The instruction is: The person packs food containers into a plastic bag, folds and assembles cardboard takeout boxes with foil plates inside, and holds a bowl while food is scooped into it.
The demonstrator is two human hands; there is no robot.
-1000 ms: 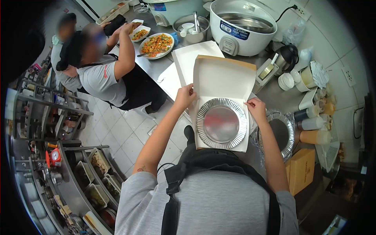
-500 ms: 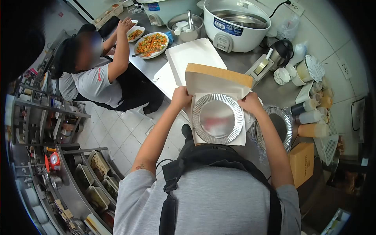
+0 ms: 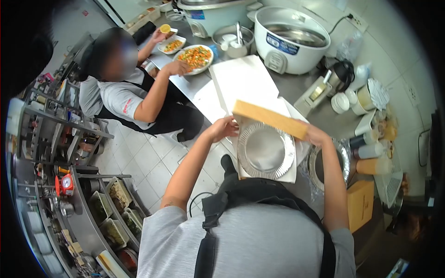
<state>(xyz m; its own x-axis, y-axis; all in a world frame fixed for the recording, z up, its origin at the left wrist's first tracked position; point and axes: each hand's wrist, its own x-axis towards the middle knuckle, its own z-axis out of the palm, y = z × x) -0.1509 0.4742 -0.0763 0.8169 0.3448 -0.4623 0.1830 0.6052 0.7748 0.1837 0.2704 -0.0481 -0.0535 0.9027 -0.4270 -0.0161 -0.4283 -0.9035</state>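
A cardboard box (image 3: 290, 178) with a white inside and brown outside sits in front of my waist. In it lies a round foil container (image 3: 243, 155) with a crimped rim and a translucent cover (image 3: 265, 149). The box's lid (image 3: 271, 121) tilts over the far part of the container. My left hand (image 3: 223, 129) grips the box's far left corner, fingers bent at the edge. At the lid's right end, my right hand (image 3: 316, 135) is closed on the cardboard, its fingertips partly hidden. Beyond the lid lies another opened white box (image 3: 242, 83).
A co-worker (image 3: 134, 99) stands at left, one hand raised with a small yellow item, the other at a bowl of diced vegetables (image 3: 194, 59). Rice cookers (image 3: 291, 44) stand behind. Plastic-wrapped foil containers (image 3: 345, 162), sauce bottles (image 3: 371, 150) and a brown box (image 3: 360, 204) are at right.
The box's lid has swung down toward me over the container's far edge. My right hand has moved onto the lid's end. The co-worker's nearer hand has come down to the vegetable bowl.
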